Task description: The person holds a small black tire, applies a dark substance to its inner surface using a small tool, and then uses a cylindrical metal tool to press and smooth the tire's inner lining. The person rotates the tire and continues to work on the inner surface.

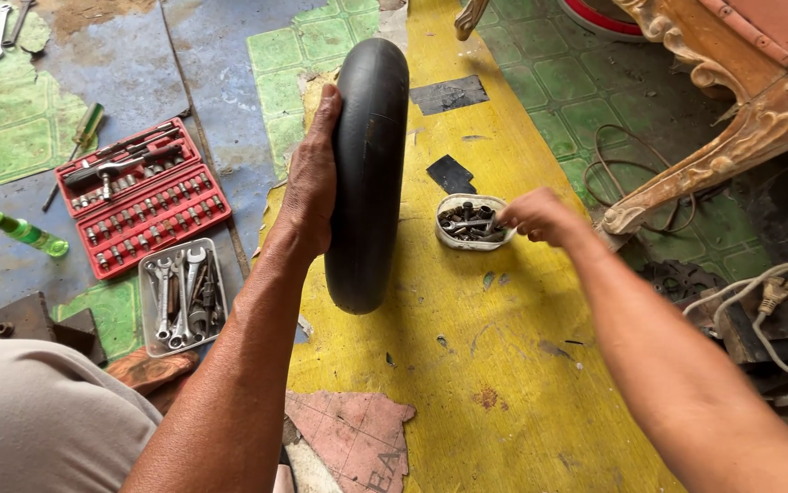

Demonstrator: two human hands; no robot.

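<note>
A black rubber tyre (371,173) stands upright on edge on the yellow floor covering (503,365). My left hand (312,178) lies flat against its left side and holds it up. My right hand (540,217) reaches over a small white oval tub (472,222) full of dark metal bolts and small parts, with its fingertips pinched at the tub's right rim. Whether a part sits between the fingers cannot be made out.
A red socket set case (143,196) lies open at the left, with a metal tray of wrenches (181,294) below it. A green bottle (27,233) and a screwdriver (83,132) lie nearby. A carved wooden chair (731,100) and white cables (768,301) stand at the right.
</note>
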